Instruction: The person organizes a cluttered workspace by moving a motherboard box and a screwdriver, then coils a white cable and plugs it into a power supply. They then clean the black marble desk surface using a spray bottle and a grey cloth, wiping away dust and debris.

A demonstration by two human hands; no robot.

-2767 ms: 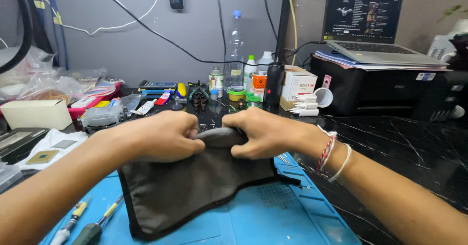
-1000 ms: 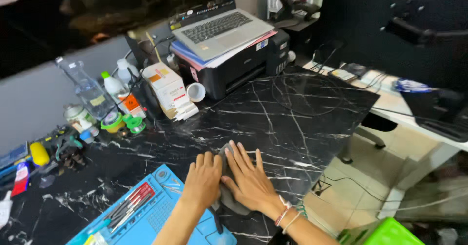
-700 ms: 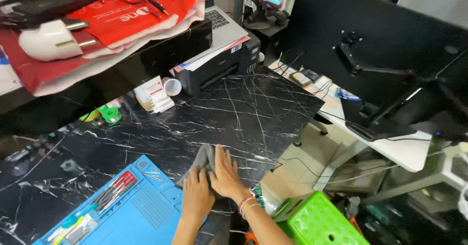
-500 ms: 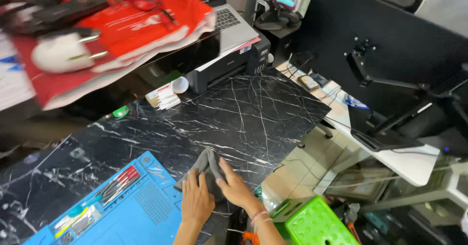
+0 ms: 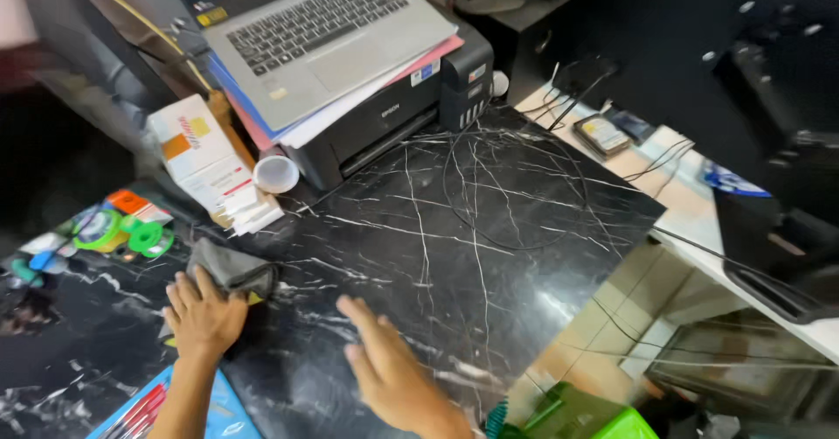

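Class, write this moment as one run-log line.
left hand: pressing on grey cloth | right hand: open, empty, over black marble table

Left hand (image 5: 203, 315) flat on a folded dark grey cloth (image 5: 232, 269), pressing it onto the black marble table (image 5: 454, 255). Right hand (image 5: 389, 369) open, fingers spread, just above the table, near the cloth but apart from it. Behind, a silver laptop (image 5: 328, 33) on a black printer (image 5: 393, 111). White paper cup (image 5: 276, 174) beside a small box (image 5: 203, 155).

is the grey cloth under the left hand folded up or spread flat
Folded: the grey cloth sits bunched in a small thick wad under the left hand.
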